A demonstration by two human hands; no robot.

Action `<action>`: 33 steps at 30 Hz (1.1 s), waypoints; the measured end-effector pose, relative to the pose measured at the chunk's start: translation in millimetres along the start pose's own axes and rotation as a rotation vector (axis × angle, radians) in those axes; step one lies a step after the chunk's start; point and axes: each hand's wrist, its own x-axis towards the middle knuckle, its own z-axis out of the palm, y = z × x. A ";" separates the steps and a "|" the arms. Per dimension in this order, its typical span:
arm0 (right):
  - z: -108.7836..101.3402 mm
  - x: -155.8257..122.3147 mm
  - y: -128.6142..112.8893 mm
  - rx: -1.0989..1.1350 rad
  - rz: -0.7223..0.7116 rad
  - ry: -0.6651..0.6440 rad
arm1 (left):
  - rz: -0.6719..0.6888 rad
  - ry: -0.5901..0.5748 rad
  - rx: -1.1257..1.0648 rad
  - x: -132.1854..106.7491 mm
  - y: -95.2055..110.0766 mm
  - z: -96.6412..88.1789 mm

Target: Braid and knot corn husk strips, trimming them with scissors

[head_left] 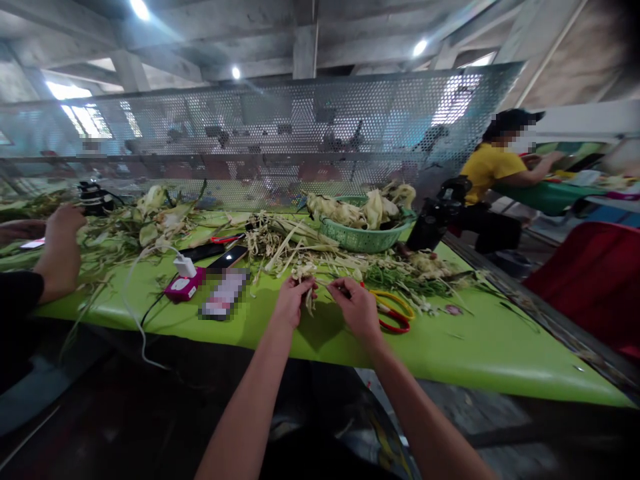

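Pale, dried plant strips, like corn husk, form a small bunch held in my left hand, with the fingers wrapped round it. Just to its right, my right hand is closed in a pinch on a thin strip that reaches toward the bunch. Beside my right hand lie scissors with red and yellow handles. Beyond both hands spreads a heap of loose pale strips, with green shreds to the right.
On the green-covered table stand a green basket of husks and a dark bottle. Phones and a magenta power socket with a white cable lie left. A co-worker's arm is far left; another person sits right.
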 end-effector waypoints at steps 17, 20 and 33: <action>-1.5 -4.9 -13.4 -0.161 -0.173 -0.049 | 0.072 -0.012 -0.093 -2.9 2.6 1.0; -1.5 -3.3 -11.3 -0.141 -0.174 -0.068 | 0.071 -0.011 -0.053 -3.1 2.2 1.2; -5.6 -3.5 -8.9 -0.034 -0.107 -0.003 | 0.093 0.032 0.002 1.1 -0.4 -0.4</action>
